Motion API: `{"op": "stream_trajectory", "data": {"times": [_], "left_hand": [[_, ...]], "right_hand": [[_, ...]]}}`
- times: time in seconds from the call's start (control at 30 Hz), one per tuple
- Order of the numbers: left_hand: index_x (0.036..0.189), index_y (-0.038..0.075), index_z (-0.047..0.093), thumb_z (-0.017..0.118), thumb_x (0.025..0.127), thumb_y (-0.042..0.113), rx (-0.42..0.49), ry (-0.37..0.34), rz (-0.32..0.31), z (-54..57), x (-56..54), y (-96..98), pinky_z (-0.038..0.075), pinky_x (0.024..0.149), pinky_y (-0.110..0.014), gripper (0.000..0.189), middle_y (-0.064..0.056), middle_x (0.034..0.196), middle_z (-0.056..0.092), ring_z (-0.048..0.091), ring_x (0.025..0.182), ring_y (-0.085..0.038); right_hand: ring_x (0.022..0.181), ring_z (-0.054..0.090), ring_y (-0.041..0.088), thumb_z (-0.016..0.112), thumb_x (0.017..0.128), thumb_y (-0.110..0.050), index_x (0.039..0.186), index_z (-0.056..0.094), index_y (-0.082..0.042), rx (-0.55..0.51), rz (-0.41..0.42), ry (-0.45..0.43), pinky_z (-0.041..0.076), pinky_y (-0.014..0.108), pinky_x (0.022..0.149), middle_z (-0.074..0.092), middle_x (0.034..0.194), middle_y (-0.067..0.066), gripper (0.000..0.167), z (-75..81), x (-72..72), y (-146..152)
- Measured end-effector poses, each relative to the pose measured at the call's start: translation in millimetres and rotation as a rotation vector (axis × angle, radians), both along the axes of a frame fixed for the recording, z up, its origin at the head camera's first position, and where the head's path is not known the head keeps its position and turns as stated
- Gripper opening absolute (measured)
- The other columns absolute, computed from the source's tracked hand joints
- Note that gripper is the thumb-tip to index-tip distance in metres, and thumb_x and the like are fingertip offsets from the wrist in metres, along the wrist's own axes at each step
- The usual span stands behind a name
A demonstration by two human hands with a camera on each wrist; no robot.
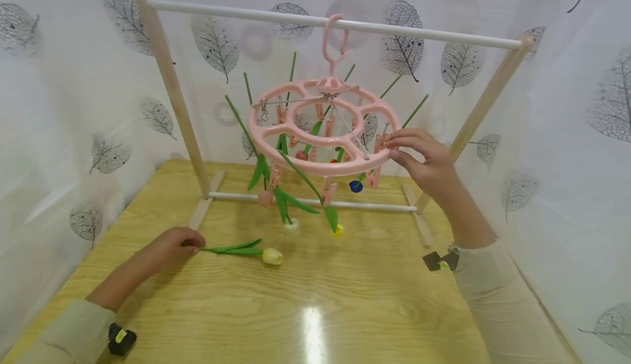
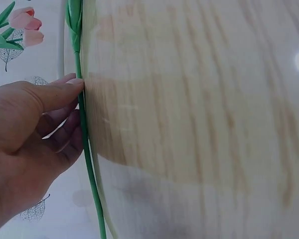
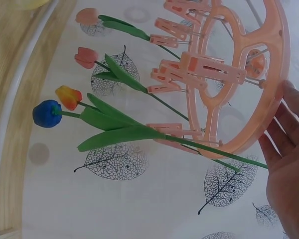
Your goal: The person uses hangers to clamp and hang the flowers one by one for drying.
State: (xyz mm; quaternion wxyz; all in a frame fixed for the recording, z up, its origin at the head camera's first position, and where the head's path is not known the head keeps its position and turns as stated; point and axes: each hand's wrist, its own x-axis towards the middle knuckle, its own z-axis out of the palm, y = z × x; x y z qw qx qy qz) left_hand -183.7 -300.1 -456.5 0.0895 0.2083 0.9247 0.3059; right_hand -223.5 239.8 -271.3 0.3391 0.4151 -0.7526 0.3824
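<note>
On the table my left hand [image 1: 172, 246] pinches the stem of an artificial pale yellow tulip [image 1: 272, 256], lying with its bloom to the right. Thumb and fingers meet at the green stem [image 2: 92, 174] in the left wrist view. Up at the right, my right hand [image 1: 428, 159] grips the rim of a round pink clip hanger [image 1: 315, 167]. Artificial tulips hang bloom-down from its clips, among them a blue tulip [image 3: 47, 114], an orange-yellow tulip [image 3: 69, 97] and a pink tulip [image 3: 86, 58]. A white tulip [image 1: 292, 227] hangs at the front.
The hanger's hook [image 1: 326, 38] loops over a white rod [image 1: 236, 15] held by wooden posts [image 1: 172, 90]. A lower white rod [image 1: 236, 197] joins the feet on the wooden table [image 1: 236, 315]. Leaf-patterned curtains [image 1: 59, 134] surround the table.
</note>
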Motion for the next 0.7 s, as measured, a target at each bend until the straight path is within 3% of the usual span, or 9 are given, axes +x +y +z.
{"op": "stream_trajectory", "data": {"times": [0.17,0.33,0.53,0.7], "left_hand": [[0.101,0.001,0.071,0.067,0.093,0.0,0.036,-0.023,-0.019,2.1,2.3,2.7,0.052,0.071,-0.025,0.009,-0.004,0.095,0.065,0.058,0.085,-0.005],[0.1,0.004,0.069,0.067,0.094,0.001,0.023,-0.003,-0.052,2.8,4.7,4.1,0.051,0.069,-0.026,0.007,-0.002,0.094,0.065,0.056,0.083,-0.004],[0.104,0.006,0.069,0.065,0.097,0.007,0.002,0.049,-0.042,6.1,10.3,14.2,0.051,0.07,-0.026,0.009,-0.002,0.093,0.065,0.056,0.084,-0.004],[0.106,0.007,0.07,0.064,0.097,0.005,0.041,0.109,-0.028,13.3,18.2,28.8,0.05,0.069,-0.027,0.011,-0.001,0.097,0.066,0.053,0.083,-0.004]], "right_hand": [[0.114,0.06,0.011,0.078,0.079,0.012,0.102,0.075,0.006,-0.004,0.013,0.008,0.047,0.023,0.104,0.07,0.109,0.022,0.024,0.5,1.5,-2.0],[0.115,0.06,0.01,0.078,0.078,0.013,0.102,0.075,0.005,0.01,-0.009,0.011,0.047,0.021,0.103,0.07,0.109,0.021,0.026,-1.3,2.7,-3.0],[0.115,0.061,0.013,0.077,0.079,0.013,0.104,0.075,0.004,0.012,-0.017,-0.003,0.046,0.024,0.106,0.071,0.11,0.02,0.026,-2.5,1.9,-3.0],[0.116,0.06,0.012,0.075,0.078,0.017,0.105,0.075,0.005,0.019,-0.034,-0.024,0.047,0.024,0.105,0.07,0.111,0.02,0.029,-2.0,2.2,-3.3]]}}
